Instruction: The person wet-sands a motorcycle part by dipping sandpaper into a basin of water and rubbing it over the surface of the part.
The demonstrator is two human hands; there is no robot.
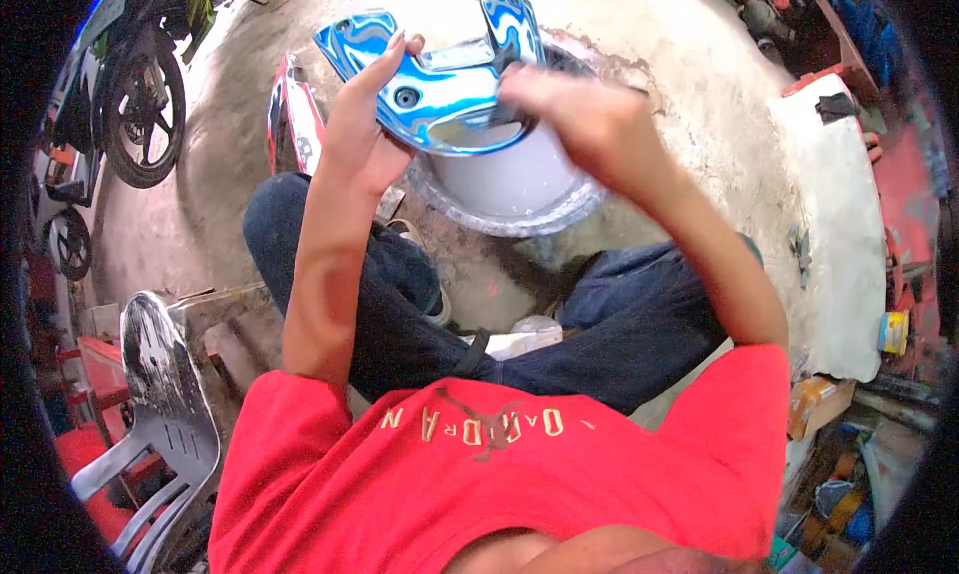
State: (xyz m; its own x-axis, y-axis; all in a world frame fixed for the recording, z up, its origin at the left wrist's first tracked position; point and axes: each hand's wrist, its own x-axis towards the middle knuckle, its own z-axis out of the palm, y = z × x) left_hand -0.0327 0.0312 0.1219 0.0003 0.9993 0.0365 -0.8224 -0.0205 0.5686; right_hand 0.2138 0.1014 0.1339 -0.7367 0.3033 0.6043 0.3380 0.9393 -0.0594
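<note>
A shiny blue and silver panel [445, 86] with cut-outs and a round hole is held up over a round tub [509, 189] of pale, milky liquid. My left hand [365, 124] grips the panel's left side, thumb on the upper face and palm beneath. At the panel's right part is my right hand [584, 119], blurred by motion, its fingers curled against the surface. Whatever lies under those fingers is too smeared to make out.
A red and white panel [298, 114] stands on the floor left of the tub. Further left are motorcycle wheels [145, 114] and a grey plastic chair [170, 404]. At the right are a whitish sheet [839, 234], a cardboard box [817, 406] and assorted clutter.
</note>
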